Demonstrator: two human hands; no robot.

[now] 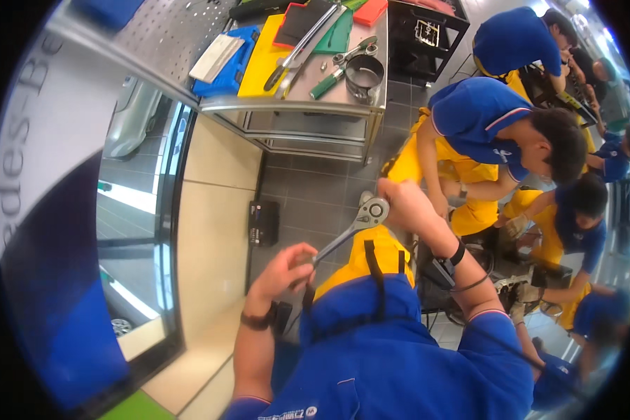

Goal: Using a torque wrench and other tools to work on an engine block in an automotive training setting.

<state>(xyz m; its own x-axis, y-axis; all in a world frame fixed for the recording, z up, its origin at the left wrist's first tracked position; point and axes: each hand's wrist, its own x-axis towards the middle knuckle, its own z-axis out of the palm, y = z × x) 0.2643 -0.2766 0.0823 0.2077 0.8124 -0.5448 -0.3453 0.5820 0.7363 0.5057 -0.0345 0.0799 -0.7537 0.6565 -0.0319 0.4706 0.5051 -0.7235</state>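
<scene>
A chrome ratchet wrench (pixel 348 230) slants up to the right in front of my body, its round head at the upper end. My left hand (pixel 284 271) has thumb and fingers closed around the lower end of the handle. Up at the head, my right hand (pixel 411 208) is curled closed against it. What lies inside the right fingers is hidden.
Ahead is a metal workbench (pixel 294 105) with a blue case (pixel 239 64), a green-handled tool (pixel 327 83), wrenches and a metal ring (pixel 365 75). A black box (pixel 264 223) lies on the floor by the wall. A co-worker (pixel 484 115) bends close on my right; several others work beyond.
</scene>
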